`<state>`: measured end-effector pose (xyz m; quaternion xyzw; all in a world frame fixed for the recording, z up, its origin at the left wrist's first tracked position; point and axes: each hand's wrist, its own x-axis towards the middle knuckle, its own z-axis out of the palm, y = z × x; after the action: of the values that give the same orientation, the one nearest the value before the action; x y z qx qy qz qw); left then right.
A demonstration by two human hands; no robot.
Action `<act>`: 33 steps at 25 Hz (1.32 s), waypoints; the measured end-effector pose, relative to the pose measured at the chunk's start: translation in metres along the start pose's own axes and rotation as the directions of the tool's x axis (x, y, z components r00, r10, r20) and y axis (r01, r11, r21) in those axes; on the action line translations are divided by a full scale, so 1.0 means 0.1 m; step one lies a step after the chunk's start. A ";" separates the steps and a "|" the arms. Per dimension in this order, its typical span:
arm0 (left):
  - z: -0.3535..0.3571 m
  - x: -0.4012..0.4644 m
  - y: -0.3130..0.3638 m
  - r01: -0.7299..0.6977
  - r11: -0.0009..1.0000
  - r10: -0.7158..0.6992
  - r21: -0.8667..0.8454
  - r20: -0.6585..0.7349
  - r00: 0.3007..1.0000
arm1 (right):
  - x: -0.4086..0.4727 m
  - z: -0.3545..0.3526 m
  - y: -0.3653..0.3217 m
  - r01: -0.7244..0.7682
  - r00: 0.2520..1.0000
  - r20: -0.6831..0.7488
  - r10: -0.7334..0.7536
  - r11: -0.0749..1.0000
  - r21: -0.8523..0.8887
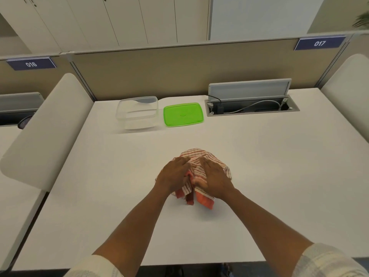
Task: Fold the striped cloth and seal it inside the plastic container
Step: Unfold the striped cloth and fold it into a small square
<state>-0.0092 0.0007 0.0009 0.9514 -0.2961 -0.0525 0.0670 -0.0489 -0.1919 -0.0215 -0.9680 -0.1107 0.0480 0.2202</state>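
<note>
So the big white desk [259, 176] fills most of the view, with tan divider panels [159, 76] along the back and a cable tray [252, 105] with its flap up at the far right. Near the back edge there's the clear plastic container [137, 112], open and with nothing in it, and just to its right the green lid [183, 114] lying flat on the desk, close beside it but not touching as far as I can see.

Well in front of those, in the middle of the desk, is the striped cloth [207, 168], red and white, all bunched up in a heap, not folded yet. Both hands are on top of it. The left hand [174, 174] lies over the left side of the heap, fingers stretched forward and close together, pressing down more than gripping. The right hand [214, 177] covers the right side the same way, fingers flat and pointing away. The cloth pokes out beyond the fingertips and spills out under the wrists, where the solid orange-red end [204, 200] shows. Can't tell whether the thumbs have pinched any fabric underneath.
</note>
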 end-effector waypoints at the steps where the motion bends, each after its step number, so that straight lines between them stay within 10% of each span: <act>1: -0.03 0.02 0.01 0.030 0.999 -0.030 -0.015 -0.049 0.998 | 0.01 -0.01 -0.03 -0.009 1.000 -0.021 0.010 1.000 0.030; 13: -0.24 0.25 0.18 0.225 0.970 -0.235 -0.089 -0.125 0.964 | 0.12 -0.01 -0.37 -0.084 0.943 -0.312 0.112 0.991 0.103; 33: -1.15 0.45 -0.36 0.251 0.966 -0.248 -0.056 -0.460 0.853 | -0.20 -0.69 0.25 -0.336 0.901 -0.288 0.326 0.942 0.014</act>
<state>0.0638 0.0149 0.1053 0.9667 -0.1459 0.1687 0.1256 -0.0534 -0.2476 0.0308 -0.9731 0.0874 -0.0578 0.2053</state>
